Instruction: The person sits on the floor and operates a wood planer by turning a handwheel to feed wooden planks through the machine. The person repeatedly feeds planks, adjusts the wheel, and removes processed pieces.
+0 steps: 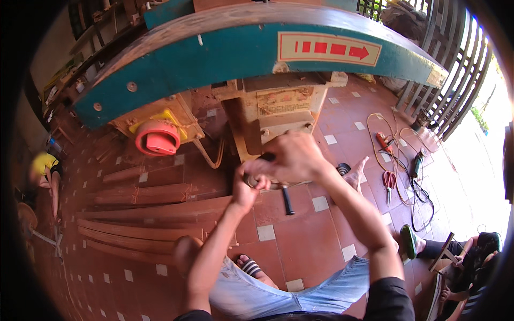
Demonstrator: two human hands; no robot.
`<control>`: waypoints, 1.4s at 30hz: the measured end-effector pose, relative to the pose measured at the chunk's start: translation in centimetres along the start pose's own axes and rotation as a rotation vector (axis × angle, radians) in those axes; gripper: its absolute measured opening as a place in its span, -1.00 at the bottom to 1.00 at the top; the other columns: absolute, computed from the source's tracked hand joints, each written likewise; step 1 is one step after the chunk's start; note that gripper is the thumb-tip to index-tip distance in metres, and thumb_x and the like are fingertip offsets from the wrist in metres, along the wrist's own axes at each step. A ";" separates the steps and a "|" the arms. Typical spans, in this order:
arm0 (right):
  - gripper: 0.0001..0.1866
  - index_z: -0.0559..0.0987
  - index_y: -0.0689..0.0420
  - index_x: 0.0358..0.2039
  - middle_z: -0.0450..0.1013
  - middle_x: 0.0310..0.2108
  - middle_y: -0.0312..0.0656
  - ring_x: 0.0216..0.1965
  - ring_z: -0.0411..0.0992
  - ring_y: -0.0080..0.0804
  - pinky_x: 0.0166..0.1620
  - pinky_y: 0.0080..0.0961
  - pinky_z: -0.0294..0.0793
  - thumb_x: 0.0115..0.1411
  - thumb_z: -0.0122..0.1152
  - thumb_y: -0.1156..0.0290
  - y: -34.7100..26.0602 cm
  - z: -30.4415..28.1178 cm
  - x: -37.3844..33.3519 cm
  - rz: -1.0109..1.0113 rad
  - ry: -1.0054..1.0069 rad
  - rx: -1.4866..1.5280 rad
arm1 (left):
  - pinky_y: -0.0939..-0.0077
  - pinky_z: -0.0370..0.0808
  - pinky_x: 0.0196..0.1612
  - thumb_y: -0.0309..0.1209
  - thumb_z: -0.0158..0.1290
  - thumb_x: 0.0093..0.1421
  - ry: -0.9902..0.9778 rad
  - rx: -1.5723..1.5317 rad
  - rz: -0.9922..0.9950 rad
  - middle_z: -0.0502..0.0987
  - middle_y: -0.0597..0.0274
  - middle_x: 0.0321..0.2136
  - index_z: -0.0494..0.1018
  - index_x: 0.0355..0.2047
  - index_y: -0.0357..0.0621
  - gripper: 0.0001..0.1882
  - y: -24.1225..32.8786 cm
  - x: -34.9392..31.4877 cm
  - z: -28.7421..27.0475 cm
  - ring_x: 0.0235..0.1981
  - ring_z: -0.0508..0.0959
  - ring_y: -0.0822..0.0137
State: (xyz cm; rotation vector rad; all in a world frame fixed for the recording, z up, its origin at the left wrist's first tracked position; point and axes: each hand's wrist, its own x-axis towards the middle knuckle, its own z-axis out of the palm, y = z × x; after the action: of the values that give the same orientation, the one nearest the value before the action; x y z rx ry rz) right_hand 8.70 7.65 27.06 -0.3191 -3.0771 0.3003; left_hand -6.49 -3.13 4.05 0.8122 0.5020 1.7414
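Observation:
In front of the machine's base, my two hands meet close together. My left hand (pixel 249 188) is wrapped round a short dark cylindrical piece (pixel 250 180) with a greyish round end. My right hand (pixel 297 154), smeared by motion, is curled just above and beside it. A dark bit (pixel 266 157) shows at its fingers; I cannot make out what it is. Above them stretches the long teal bed of a woodworking machine (pixel 214 59). A red knob switch (pixel 158 140) on a yellow plate sits left of my hands. Below lies a black-handled tool (pixel 288 200).
Long wooden strips (pixel 139 230) lie on the tiled floor at left. To the right are red-handled scissors (pixel 389 182), a red power tool (pixel 383 142), a green one (pixel 416 165) and tangled cords. One person (pixel 45 166) is at far left, others (pixel 466 267) at lower right.

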 end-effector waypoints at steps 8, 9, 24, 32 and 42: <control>-0.38 0.16 -0.13 -0.82 0.01 -0.83 -0.44 -0.67 0.01 -0.49 -0.37 -0.49 0.12 0.41 -0.04 0.03 1.5 23.2 2.0 -0.189 1.067 2.962 | 0.34 0.40 0.05 0.23 -0.29 0.41 0.653 0.491 0.094 0.60 0.21 -0.18 0.52 -0.19 -0.13 -0.33 6.6 1.6 4.9 -0.13 0.54 0.32; -0.47 0.30 -0.09 -0.74 0.16 -0.76 -0.42 -0.62 0.13 -0.48 -0.28 -0.50 0.23 0.41 -0.03 0.08 1.1 23.3 2.0 -0.285 0.962 2.938 | 0.37 0.41 0.01 0.21 -0.29 0.41 0.741 0.383 0.040 0.60 0.23 -0.22 0.52 -0.20 -0.12 -0.34 6.2 1.5 3.9 -0.16 0.54 0.34; -0.48 0.70 0.19 -0.36 0.62 -0.40 -0.04 -0.36 0.62 -0.15 -0.25 -0.31 0.60 0.27 0.21 -0.09 -3.1 2.1 0.4 -0.061 0.072 -0.323 | 0.17 0.38 0.18 0.16 -0.20 0.39 0.403 -0.412 -0.156 0.43 0.23 0.21 0.39 0.18 0.00 -0.40 -5.3 1.9 6.4 0.19 0.43 0.28; -0.41 0.69 0.17 -0.45 0.48 -0.67 -0.09 -0.53 0.58 -0.26 -0.43 -0.28 0.50 0.19 0.27 -0.21 -0.9 1.6 0.2 -0.032 0.276 -0.023 | 0.18 0.43 -0.02 0.25 -0.24 0.36 0.125 -0.166 -0.103 0.50 0.32 -0.58 0.53 -0.40 0.01 -0.38 -2.1 -0.8 -0.3 -0.29 0.56 0.31; -0.51 0.36 0.01 -0.61 0.17 -0.68 -0.34 -0.56 0.15 -0.42 -0.25 -0.38 0.34 0.43 -0.07 0.04 4.9 25.3 0.3 -0.309 0.766 2.737 | 0.35 0.42 -0.01 0.12 -0.17 0.37 0.854 0.204 -0.072 0.63 0.30 -0.28 0.54 -0.19 -0.08 -0.47 3.4 0.2 4.5 -0.20 0.56 0.40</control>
State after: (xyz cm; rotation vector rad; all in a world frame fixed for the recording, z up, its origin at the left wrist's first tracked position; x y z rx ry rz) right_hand 8.07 7.62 1.25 0.2091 -0.1392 2.3648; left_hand -5.43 -4.32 9.46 0.1338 1.2699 1.9397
